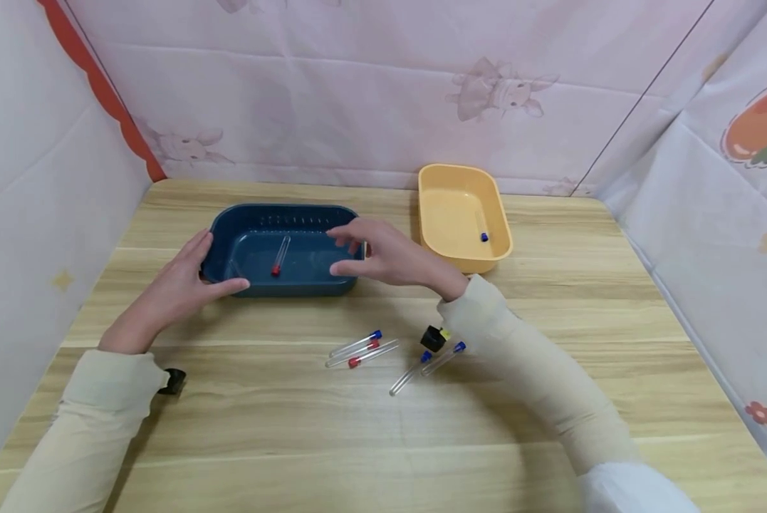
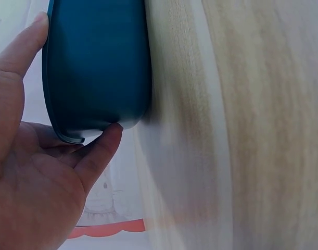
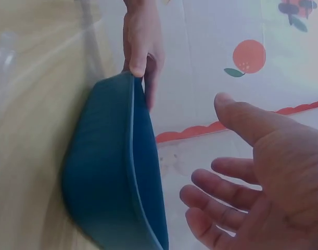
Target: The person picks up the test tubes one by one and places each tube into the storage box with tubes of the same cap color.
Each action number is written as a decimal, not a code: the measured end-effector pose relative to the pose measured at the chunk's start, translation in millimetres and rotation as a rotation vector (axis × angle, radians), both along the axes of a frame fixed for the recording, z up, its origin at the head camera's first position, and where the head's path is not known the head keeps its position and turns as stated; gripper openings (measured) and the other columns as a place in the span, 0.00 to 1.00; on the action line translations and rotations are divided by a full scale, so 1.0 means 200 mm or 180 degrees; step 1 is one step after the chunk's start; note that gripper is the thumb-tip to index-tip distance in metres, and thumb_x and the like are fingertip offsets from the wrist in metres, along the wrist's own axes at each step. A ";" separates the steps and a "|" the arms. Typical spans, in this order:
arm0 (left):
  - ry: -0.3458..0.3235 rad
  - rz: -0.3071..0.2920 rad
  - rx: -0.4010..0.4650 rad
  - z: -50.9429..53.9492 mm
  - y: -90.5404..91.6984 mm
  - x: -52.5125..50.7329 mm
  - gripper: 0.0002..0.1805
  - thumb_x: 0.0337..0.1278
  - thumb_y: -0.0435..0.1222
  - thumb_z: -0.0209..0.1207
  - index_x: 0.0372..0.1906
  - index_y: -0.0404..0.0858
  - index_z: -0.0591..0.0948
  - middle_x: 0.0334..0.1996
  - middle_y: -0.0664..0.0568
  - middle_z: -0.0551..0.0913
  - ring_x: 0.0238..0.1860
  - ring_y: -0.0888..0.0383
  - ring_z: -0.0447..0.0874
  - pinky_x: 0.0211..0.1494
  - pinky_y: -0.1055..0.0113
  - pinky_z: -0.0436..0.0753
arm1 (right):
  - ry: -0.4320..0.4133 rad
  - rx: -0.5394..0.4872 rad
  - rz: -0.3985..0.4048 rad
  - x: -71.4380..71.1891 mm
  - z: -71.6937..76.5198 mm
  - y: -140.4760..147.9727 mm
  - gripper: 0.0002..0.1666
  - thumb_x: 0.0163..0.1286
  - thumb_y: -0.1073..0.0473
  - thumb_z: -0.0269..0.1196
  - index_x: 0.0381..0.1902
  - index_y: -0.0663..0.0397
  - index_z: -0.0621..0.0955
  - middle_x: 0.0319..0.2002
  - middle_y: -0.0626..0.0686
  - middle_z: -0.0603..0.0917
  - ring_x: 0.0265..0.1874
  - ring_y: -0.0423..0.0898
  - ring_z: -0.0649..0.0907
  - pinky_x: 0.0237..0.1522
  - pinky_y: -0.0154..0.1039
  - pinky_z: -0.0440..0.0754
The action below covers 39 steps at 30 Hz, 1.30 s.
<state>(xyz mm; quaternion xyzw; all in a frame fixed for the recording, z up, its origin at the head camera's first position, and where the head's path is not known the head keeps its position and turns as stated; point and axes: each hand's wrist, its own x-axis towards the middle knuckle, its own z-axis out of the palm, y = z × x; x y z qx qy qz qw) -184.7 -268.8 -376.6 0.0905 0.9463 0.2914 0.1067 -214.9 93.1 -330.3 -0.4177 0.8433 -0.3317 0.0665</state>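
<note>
A dark blue plastic basket (image 1: 300, 286) stands at the back left of the table, a red-capped test tube (image 1: 280, 256) lying inside. My left hand (image 1: 174, 285) grips its left end, thumb at the front rim and fingers round the side; the left wrist view shows the fingertips against the blue wall. Over the basket's right end hovers my right hand (image 1: 383, 253), its fingers loosely spread with nothing held, apart from the rim in the right wrist view. Nearer me lie several test tubes, among them a red-capped one (image 1: 373, 353) and a blue-capped one (image 1: 444, 358).
To the right of the blue basket, a yellow basket (image 1: 444, 210) holds one test tube with a blue cap (image 1: 483, 237). Printed cloth walls (image 1: 357, 107) border the wooden table (image 1: 293, 442) at the back and sides.
</note>
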 end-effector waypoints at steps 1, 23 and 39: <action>-0.0003 0.0000 -0.0004 0.00 0.00 0.00 0.67 0.62 0.60 0.66 0.81 0.28 0.34 0.81 0.30 0.32 0.80 0.30 0.34 0.76 0.30 0.48 | -0.0005 -0.0021 0.0024 0.02 0.00 0.02 0.33 0.72 0.53 0.70 0.69 0.63 0.76 0.55 0.55 0.84 0.49 0.51 0.82 0.45 0.41 0.82; 0.0005 -0.0001 -0.0038 -0.02 0.00 0.02 0.68 0.62 0.61 0.66 0.80 0.27 0.34 0.81 0.29 0.33 0.80 0.29 0.36 0.75 0.29 0.50 | -0.0301 0.0218 0.0051 0.32 -0.19 0.32 0.19 0.70 0.58 0.71 0.55 0.60 0.85 0.48 0.55 0.88 0.45 0.44 0.85 0.48 0.48 0.87; -0.0019 0.0023 -0.0078 -0.02 0.01 0.01 0.68 0.62 0.62 0.65 0.81 0.28 0.34 0.81 0.30 0.32 0.80 0.29 0.35 0.74 0.28 0.52 | -0.0554 0.0308 -0.0068 0.42 -0.30 0.34 0.15 0.68 0.60 0.73 0.52 0.56 0.87 0.46 0.48 0.88 0.39 0.45 0.82 0.45 0.40 0.85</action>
